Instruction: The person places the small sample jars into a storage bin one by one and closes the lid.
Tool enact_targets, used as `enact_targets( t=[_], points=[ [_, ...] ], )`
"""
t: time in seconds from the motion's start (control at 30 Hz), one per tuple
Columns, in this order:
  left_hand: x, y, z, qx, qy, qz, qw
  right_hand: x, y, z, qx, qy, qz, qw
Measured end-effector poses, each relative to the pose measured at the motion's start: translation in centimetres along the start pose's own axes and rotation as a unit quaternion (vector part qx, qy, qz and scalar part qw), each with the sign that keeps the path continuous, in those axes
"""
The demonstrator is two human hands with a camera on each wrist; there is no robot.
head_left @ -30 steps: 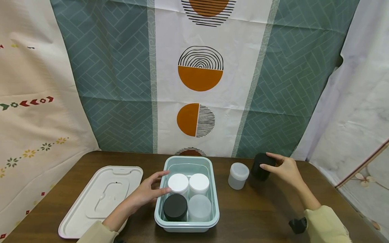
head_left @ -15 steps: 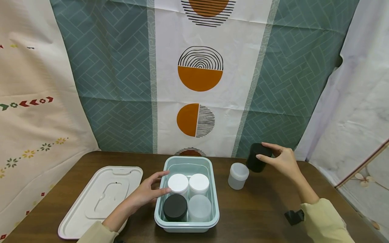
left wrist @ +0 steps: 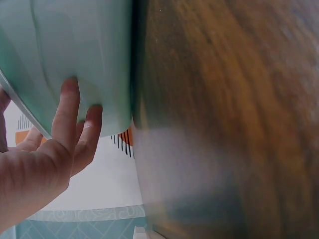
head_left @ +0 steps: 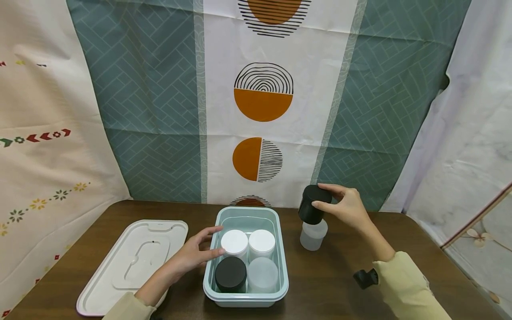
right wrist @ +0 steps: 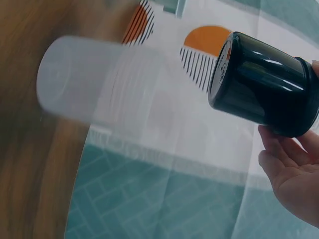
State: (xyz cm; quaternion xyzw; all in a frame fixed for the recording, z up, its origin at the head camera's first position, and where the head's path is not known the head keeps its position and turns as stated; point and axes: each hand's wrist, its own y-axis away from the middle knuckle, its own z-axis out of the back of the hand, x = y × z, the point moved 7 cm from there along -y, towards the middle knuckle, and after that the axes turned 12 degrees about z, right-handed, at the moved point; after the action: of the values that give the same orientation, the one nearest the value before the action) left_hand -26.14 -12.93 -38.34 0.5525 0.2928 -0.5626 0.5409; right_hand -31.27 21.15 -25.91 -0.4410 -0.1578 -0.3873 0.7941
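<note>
My right hand [head_left: 349, 208] holds a black lidded jar [head_left: 313, 205] by its upper part, thumb and fingers on opposite sides. The jar is tilted in the air. In the head view it overlaps the top of a frosted translucent jar [head_left: 312, 239] standing on the table. The right wrist view shows a gap between the black jar [right wrist: 261, 82] and the frosted jar [right wrist: 84, 82]. At the left rim of a pale blue-green tub [head_left: 282, 253], my left hand [head_left: 192, 252] holds on, thumb and index finger over the rim, other fingers [left wrist: 67, 109] against the outer wall.
Inside the tub stand two white-lidded jars [head_left: 234, 241], a black-lidded jar [head_left: 230, 273] and a frosted jar [head_left: 263, 274]. A white lid [head_left: 120, 262] lies left of the tub on the brown table [head_left: 328, 284]. Patterned cloth [head_left: 160, 89] hangs behind.
My right hand has lifted the black jar off the table and carried it left, from right of the standing frosted jar to above it. My left hand and the tub have stayed put.
</note>
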Motion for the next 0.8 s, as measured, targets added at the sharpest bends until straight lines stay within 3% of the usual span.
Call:
enact_targets(
  t=[0.23, 0.8],
  points=[
    [0.1, 0.0, 0.1, -0.006, 0.000, 0.007, 1.0000, 1.4, -1.2, -2.8, 0.018, -0.042, 0.021, 0.9987],
    [0.1, -0.1, 0.1, -0.009, -0.001, 0.010, 0.9999, 3.0, -3.4, -8.9, 0.031, -0.053, 0.043, 0.9972]
  ],
)
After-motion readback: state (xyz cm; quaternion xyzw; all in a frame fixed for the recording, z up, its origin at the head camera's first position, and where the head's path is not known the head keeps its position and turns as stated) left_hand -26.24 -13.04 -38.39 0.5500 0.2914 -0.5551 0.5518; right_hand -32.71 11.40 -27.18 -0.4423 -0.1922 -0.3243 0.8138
